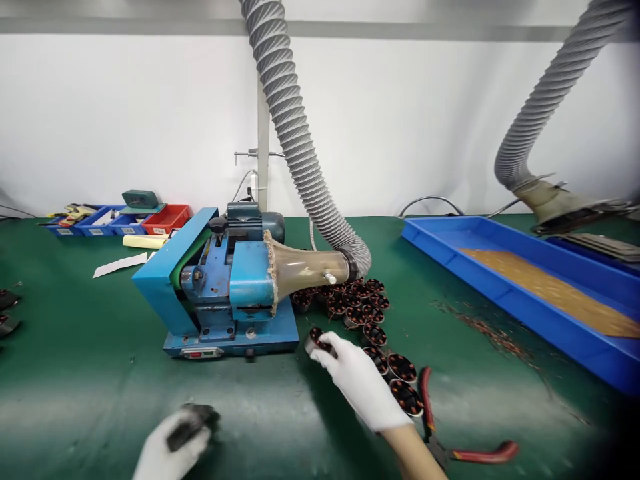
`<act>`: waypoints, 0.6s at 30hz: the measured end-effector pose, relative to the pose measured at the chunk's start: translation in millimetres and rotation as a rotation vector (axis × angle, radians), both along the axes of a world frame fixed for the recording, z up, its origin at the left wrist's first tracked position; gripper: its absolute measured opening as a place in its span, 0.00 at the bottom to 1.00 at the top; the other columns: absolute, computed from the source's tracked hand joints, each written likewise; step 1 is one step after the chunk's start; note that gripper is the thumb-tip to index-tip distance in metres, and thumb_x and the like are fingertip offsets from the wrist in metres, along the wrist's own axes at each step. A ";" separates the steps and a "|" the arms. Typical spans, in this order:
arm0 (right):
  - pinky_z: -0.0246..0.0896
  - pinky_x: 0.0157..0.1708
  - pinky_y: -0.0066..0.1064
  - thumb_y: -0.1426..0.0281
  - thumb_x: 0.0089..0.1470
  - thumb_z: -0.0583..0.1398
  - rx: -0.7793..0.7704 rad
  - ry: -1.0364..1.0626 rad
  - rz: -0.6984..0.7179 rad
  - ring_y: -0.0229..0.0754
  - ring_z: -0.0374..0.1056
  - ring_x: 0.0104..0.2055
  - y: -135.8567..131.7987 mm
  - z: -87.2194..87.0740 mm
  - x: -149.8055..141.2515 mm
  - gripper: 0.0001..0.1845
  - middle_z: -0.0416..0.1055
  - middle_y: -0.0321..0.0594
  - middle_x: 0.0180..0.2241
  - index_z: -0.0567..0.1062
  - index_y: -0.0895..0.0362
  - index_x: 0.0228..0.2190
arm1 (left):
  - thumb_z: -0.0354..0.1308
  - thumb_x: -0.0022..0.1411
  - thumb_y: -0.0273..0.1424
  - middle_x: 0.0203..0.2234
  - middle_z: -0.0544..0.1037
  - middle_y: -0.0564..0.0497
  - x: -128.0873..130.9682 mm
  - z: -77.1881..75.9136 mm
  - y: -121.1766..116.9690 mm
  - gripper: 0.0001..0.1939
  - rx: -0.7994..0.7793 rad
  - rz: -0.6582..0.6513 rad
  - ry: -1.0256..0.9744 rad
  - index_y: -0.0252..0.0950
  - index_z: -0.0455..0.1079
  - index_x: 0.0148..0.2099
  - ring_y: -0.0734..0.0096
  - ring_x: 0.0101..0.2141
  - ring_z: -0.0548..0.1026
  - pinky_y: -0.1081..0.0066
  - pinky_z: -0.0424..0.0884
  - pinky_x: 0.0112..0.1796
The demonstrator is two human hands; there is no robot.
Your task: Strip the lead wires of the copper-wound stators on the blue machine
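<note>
A: How's the blue machine (253, 270) looking?
B: It's showing glossy painted metal. Hose (299, 127) is showing ribbed, matt plastic.
A: Gloves (363, 383)?
B: Looking like matt cloth. Round parts (355, 318) are showing metal walls.

the green tabletop (270, 413) carries a blue machine (253, 273), pliers (435, 445) — and round parts (374, 335).

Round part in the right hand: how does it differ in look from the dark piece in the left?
The round part has a pale side and coppery bits; the dark piece looks blackish. The dark piece is more blurred than the round part. Both are held, in right hand and left hand respectively.
</note>
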State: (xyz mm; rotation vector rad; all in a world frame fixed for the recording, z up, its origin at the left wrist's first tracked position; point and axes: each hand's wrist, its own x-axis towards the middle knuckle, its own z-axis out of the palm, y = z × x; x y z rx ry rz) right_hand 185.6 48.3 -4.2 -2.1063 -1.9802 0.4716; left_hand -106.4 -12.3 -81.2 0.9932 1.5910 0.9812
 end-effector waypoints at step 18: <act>0.51 0.15 0.19 0.57 0.37 0.68 -0.101 1.892 -0.235 0.28 0.56 0.16 -45.2 32.4 -37.3 0.17 0.64 0.30 0.16 0.78 0.55 0.28 | 0.60 0.38 0.17 0.40 0.67 0.51 106.8 93.0 -12.6 0.30 0.496 -0.383 -0.196 0.42 0.64 0.46 0.63 0.44 0.69 0.68 0.65 0.46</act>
